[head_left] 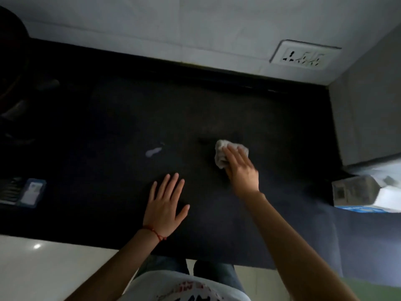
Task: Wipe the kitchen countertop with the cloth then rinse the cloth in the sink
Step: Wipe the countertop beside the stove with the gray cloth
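From the head view, the bunched cloth (pixel 223 154), with no clear long axis, is pressed under the flat right hand (pixel 240 168) mid-worktop (pixel 108 118). The left hand (pixel 166 205) is spread flat, holding nothing, near the front edge. A pale smear (pixel 153 151) lies leftward.

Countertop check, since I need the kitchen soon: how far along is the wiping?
Nothing looks finished. In hand: the right hand presses the cloth on the dark countertop, while the left hand rests flat on it. Left: a pale smear to the cloth's left is not yet wiped, and then the rinse; no sink is in view.
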`<action>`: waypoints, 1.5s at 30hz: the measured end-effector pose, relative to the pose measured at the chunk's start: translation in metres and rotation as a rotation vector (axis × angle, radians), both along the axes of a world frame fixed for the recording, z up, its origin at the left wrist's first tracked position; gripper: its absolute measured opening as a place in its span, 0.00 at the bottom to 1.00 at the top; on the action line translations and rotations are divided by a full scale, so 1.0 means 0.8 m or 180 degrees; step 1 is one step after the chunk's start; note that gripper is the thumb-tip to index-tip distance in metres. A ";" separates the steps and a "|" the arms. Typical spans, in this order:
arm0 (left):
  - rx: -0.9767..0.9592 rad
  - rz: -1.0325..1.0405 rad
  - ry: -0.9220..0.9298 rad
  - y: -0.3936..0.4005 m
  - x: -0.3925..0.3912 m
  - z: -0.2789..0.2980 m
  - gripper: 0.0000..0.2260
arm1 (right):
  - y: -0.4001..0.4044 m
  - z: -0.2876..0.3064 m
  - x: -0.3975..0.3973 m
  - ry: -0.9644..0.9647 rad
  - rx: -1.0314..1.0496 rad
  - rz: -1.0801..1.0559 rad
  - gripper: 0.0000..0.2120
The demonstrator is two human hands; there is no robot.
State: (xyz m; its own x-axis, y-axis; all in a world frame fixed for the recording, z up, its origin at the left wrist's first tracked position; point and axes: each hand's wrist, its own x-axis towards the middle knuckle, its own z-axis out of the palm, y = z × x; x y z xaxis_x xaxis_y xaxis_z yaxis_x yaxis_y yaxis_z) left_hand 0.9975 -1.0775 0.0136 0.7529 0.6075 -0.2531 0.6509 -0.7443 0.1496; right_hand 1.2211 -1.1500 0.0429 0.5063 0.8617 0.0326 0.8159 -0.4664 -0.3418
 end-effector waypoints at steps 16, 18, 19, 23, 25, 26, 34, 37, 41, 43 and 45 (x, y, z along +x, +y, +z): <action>0.0206 -0.0011 -0.0085 -0.001 0.001 -0.005 0.30 | 0.038 -0.020 0.020 -0.0065 0.0381 0.0065 0.21; 0.0239 -0.0039 -0.0104 -0.001 0.003 -0.006 0.30 | 0.012 -0.031 -0.018 -0.0235 0.0495 0.0740 0.19; 0.0248 -0.0018 -0.0097 -0.001 0.002 -0.006 0.30 | -0.009 -0.035 -0.029 -0.0322 0.0542 0.1212 0.19; 0.0179 0.0029 -0.0149 -0.001 0.003 -0.005 0.30 | 0.004 -0.026 0.008 -0.0513 0.0531 0.1412 0.21; 0.0107 0.0059 -0.0211 -0.002 0.002 -0.008 0.29 | 0.041 -0.018 0.023 -0.0236 0.0379 0.0498 0.21; 0.0073 0.0079 -0.0251 -0.002 0.001 -0.008 0.29 | 0.054 -0.014 0.020 -0.0080 0.0341 0.0154 0.21; 0.0343 0.1084 -0.0628 0.044 -0.060 0.017 0.26 | 0.017 -0.028 -0.090 -0.0227 0.0805 0.2302 0.21; 0.0293 0.1457 -0.0223 0.072 -0.104 0.015 0.28 | 0.066 -0.026 -0.079 -0.0238 0.0666 0.1947 0.23; 0.0186 0.1420 0.0116 0.082 -0.126 0.000 0.31 | 0.136 -0.019 -0.101 0.0275 0.0482 0.0860 0.20; 0.0190 0.1439 0.0080 0.082 -0.126 -0.002 0.30 | 0.132 -0.020 -0.122 0.0157 0.0471 0.1336 0.21; 0.0227 0.1441 0.0011 0.081 -0.127 -0.003 0.28 | 0.105 -0.027 -0.126 -0.0038 0.0509 0.2311 0.21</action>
State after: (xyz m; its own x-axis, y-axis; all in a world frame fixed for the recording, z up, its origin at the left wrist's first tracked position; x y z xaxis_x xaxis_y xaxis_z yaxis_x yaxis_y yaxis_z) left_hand 0.8962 -1.0128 0.0113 0.4069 0.8912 -0.2008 0.9134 -0.3933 0.1054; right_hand 1.1202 -1.0659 0.0215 -0.1901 0.9636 0.1878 0.9040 0.2464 -0.3494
